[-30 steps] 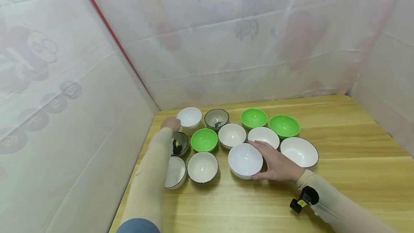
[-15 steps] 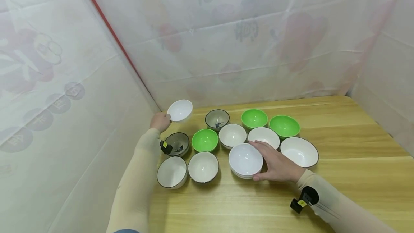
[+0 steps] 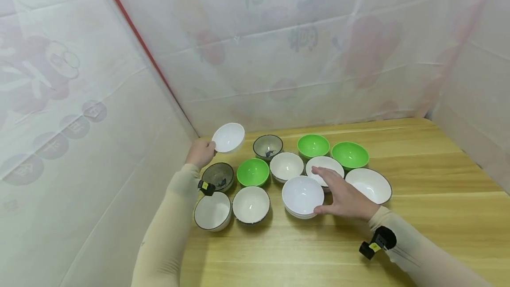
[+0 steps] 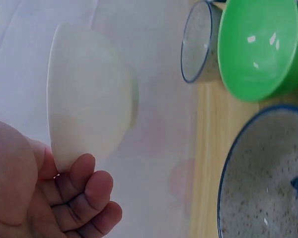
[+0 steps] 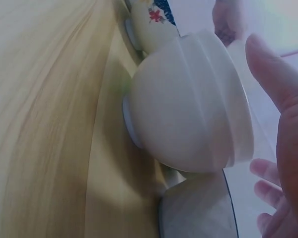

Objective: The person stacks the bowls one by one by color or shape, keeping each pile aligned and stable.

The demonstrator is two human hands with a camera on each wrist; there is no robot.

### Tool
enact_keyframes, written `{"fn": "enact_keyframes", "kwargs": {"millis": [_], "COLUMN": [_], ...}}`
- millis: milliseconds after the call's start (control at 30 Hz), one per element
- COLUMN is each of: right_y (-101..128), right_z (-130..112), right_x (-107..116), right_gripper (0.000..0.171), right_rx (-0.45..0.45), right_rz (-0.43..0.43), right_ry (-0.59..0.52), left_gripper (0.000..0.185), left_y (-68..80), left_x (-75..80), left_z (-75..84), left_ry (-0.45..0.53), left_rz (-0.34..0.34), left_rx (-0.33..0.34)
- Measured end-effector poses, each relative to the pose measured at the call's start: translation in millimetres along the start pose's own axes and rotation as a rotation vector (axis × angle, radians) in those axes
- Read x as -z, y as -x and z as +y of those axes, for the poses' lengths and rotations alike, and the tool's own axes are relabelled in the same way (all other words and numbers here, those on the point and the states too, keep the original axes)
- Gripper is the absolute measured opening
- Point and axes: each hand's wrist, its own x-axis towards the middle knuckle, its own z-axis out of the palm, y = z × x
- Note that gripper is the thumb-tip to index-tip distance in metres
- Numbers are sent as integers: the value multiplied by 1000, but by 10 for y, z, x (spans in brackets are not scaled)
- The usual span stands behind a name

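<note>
Left hand [image 3: 201,152] grasps white bowl [image 3: 228,137]; right hand [image 3: 345,196] released beside stacked bowls [image 3: 302,197]

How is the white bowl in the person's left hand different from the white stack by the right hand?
The lifted white bowl is single, tilted and held off the table in the left hand; the white stack is several nested bowls, upright on the table beside the open right hand. The stack also looks wider. Both are plain glossy white.

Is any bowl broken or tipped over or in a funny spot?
None looks broken or spilled. The only odd one is the small white bowl: the left hand holds it tilted in the air, off the table. The other bowls sit upright, and the white stack is neat.
</note>
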Motion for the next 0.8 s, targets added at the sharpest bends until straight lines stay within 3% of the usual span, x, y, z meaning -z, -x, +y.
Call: {"fn": "enact_keyframes", "kwargs": {"millis": [233,533,800], "right_y": [-18,-48,-114], "right_z": [49,8,-65], "right_x": [55,113,125], "right_gripper": [106,103,101], "right_rx": [-14,-38,-44], "right_rz": [27,76,97], "right_ry": [-1,-40,-44], "left_gripper": [40,44,45], "left_y": [73,367,584], "left_x": [-133,-381,-554], "left_z": [215,602,874], "left_ry": [22,72,63], "left_rz": [-17,-96,-160], "left_rx": [-67,-145,-254]}}
